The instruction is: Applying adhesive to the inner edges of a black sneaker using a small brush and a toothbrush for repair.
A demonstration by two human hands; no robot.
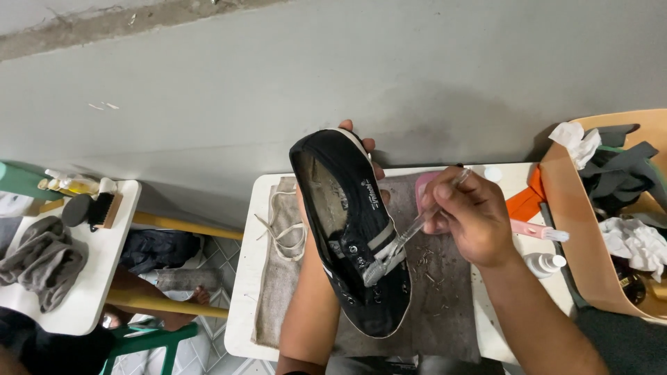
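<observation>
A black canvas shoe (351,229) with a white sole edge and no laces is held up over a small white table (243,292). My left hand (365,149) grips it from underneath, only the fingertips showing at the heel end. My right hand (469,215) is closed around a clear-handled toothbrush (410,232), whose bristle head rests against the shoe's side near the eyelets. A grey cloth (438,292) lies under the shoe, speckled with bits of dirt.
White shoelaces (281,229) lie on the cloth's left part. A pink brush (538,231), a small white bottle (545,262) and an orange piece (522,203) sit at right, beside a tan box (580,250) of rags. Left, another table (90,278) holds a brush, bottles and a grey towel.
</observation>
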